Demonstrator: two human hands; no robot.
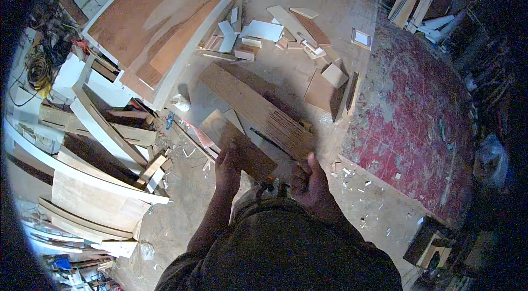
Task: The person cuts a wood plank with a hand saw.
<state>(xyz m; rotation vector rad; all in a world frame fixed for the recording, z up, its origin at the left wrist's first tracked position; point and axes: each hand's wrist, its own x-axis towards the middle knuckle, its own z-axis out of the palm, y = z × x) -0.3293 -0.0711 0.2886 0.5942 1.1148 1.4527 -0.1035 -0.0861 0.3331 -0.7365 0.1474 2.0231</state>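
My left hand is closed on a short brown wooden board, gripping its near left edge. A longer wooden board with a ridged, streaked near part slants from the upper left down to my right hand. That hand is closed at the board's near end, its thumb up against the wood and its fingers curled underneath. Between the two boards runs a thin dark strip; I cannot tell whether it is a separate piece. A pale triangular offcut shows behind the short board.
Several white and brown offcuts lie farther off. A large curved brown panel fills the upper left. Stacked curved wooden parts crowd the left. To the right stretches a worn red surface. Small scraps litter the floor.
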